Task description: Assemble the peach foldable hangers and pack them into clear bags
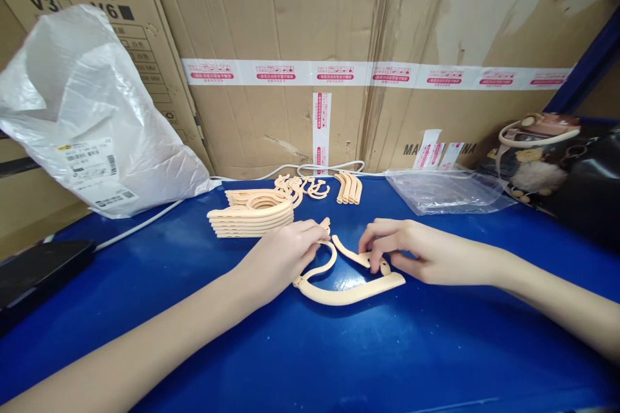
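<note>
My left hand (290, 251) is closed on the upper end of a cream plastic hanger piece with a curved loop (332, 259); its fingertips press together there. From that loop a long curved hanger arm (346, 297) runs right along the table. My right hand (407, 248) has bent fingers around another cream hanger arm (347, 251), which points up and left; small holes show near its end. Just behind my left hand stands a neat stack of hanger pieces (252, 222). Loose hooks (317, 190) lie beyond it, and several short curved arms (349, 187) sit to their right.
The blue table (349, 361) ends at large cardboard boxes (290, 122). A white labelled bag (92, 116) leans at left above a dark flat device (43, 277). A clear plastic bag (445, 193), a bottle (537, 148) and a black bag (595, 181) occupy the right. A white cable (140, 226) crosses the left.
</note>
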### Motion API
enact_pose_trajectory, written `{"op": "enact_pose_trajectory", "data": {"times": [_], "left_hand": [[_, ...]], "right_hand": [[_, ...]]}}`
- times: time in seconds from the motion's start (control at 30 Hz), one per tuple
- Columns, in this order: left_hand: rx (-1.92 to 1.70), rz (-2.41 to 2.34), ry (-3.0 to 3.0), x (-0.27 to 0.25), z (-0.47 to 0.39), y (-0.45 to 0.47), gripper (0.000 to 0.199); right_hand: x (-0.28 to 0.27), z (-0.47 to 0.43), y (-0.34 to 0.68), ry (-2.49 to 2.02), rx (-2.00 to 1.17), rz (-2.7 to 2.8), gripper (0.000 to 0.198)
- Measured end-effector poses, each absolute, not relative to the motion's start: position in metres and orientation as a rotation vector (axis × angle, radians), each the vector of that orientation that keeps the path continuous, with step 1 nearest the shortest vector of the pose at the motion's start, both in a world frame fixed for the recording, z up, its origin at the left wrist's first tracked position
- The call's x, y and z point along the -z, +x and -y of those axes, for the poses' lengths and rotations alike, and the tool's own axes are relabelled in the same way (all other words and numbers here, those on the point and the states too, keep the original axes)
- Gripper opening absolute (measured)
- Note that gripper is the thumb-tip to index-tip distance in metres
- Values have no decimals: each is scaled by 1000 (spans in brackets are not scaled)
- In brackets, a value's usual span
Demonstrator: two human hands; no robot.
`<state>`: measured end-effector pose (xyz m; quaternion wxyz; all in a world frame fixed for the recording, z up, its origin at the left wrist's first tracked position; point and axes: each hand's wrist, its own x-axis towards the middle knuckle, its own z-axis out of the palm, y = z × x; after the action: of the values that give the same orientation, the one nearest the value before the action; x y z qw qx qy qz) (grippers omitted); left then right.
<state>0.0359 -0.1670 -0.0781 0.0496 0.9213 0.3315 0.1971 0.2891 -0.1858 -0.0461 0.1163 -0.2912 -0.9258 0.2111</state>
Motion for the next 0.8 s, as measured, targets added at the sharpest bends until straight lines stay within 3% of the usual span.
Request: {"op": "enact_pose_trajectory", "data": {"times": [0.13,0.2,0.43,0.8], "left_hand": [[-638,-1046,2831,83,166,38,21],[-642,-1054,2835,84,166,38,21],[-632,-1075,2826,82,166,38,23],[-544,-992,2908,77,170,37,27]], "right_hand": [[46,196,281,-846,-474,2753,5],[45,200,278,-860,-441,2780,21],[46,204,276,-800,-473,2809,29],[52,187,285,-833,-263,2756,21]]}}
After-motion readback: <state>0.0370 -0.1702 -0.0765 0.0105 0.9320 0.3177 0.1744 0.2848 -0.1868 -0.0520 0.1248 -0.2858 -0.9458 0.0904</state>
